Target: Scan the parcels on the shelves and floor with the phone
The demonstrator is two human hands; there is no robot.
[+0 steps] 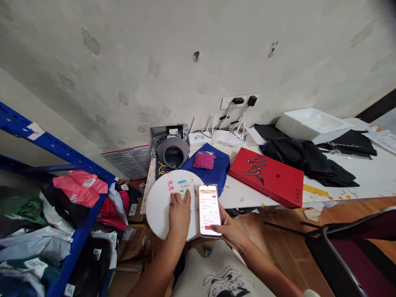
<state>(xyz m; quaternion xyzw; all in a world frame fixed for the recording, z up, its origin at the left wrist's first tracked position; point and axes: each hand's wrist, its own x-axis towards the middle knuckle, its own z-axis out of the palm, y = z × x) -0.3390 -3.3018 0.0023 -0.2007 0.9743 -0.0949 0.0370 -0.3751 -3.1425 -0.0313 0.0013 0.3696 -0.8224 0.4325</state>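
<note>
My left hand (180, 212) lies on a large round white package (157, 206), its fingertips at the shipping label (185, 184) and nothing held. Red handwriting marks the package beside the label. In my right hand (227, 227) is a lit smartphone (209, 208), held upright over the package's right side, with the thumb over a red button low on the screen. Just behind the package a pink studded pouch (204, 161) sits on a dark blue bag (213, 175). A grey sun visor (186, 150) stands to the left of the pouch.
A red flat box (266, 175) lies on the white table (328, 194), with black plastic bags (305, 161) and a white foam box (315, 123) beyond. Routers (199, 138) stand along the wall. A blue shelf (78, 243) of parcels is left; a chair (355, 251) is right.
</note>
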